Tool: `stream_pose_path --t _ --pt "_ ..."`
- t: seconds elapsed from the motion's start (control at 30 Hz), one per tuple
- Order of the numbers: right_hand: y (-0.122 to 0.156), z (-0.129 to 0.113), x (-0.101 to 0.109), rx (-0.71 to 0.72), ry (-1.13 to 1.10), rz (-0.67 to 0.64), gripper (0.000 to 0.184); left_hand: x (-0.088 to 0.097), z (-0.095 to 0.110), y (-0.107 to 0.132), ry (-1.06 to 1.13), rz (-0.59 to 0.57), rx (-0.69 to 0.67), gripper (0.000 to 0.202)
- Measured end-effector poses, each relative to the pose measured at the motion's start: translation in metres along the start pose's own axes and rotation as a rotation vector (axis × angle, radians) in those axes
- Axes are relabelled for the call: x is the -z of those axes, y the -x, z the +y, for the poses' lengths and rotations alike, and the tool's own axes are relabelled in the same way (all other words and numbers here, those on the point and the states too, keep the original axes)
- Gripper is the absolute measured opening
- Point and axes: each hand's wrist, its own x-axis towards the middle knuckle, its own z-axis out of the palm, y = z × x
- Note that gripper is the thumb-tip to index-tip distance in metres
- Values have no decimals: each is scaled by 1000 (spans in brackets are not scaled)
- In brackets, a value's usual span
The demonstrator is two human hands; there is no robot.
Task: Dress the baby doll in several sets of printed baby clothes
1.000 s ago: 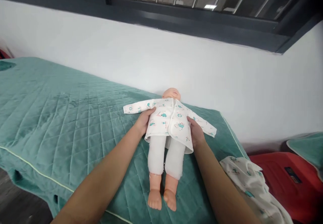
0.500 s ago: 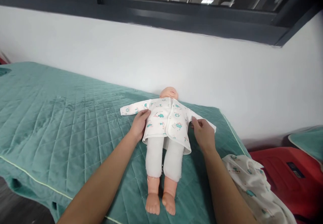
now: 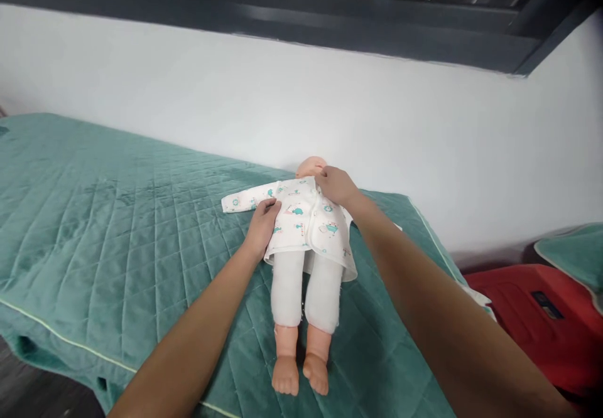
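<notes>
A baby doll (image 3: 285, 374) lies on its back on a green quilted cover, its head towards the wall and its bare feet towards me. It wears a white baby jacket (image 3: 296, 226) with a teal animal print, closed down the front, and white cloth covers its upper legs. My left hand (image 3: 262, 226) is closed on the jacket's side, just below the sleeve spread out to the left. At the collar, under the doll's chin, my right hand (image 3: 335, 184) pinches the jacket's neckline. My right forearm hides most of the other sleeve.
The green quilted cover (image 3: 117, 217) spreads over the bed, its piped edge at the front and right. A white wall (image 3: 235, 104) with a dark window frame (image 3: 282, 19) stands behind. To the right is a red plastic seat (image 3: 518, 317), with printed cloth (image 3: 480, 297) partly behind my forearm.
My right hand has moved from the right sleeve near the armpit up and left to the collar. My left hand stays at the jacket's side. The view has shifted slightly.
</notes>
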Motion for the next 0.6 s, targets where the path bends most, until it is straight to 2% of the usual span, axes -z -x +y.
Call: stream_pose_path --t 0.07,0.13,0.2,0.3,0.37,0.47,0.53,0.6 --pt "11 -5 -3 55 59 -21 12 0 0 -1 6 -5 -3 34" --pt "34 -8 -6 139 103 4 19 0 -1 -1 6 -7 -8 33" --pt "70 -7 -6 221 76 44 35 2 -2 1 -25 -4 -45 31" --pt "143 -1 0 272 -14 13 58 9 -4 12 -140 -14 -185 27" --pt "196 5 5 246 -54 -37 58 17 -6 26 -226 -38 -304 27" --pt "266 11 11 86 -150 -59 55 34 -7 56 -377 -120 -481 34" --pt "300 15 18 6 -129 -25 56 48 -7 76 -524 -203 -569 40" --pt "319 20 32 9 -17 11 57 63 -8 91 -669 -264 -615 45"
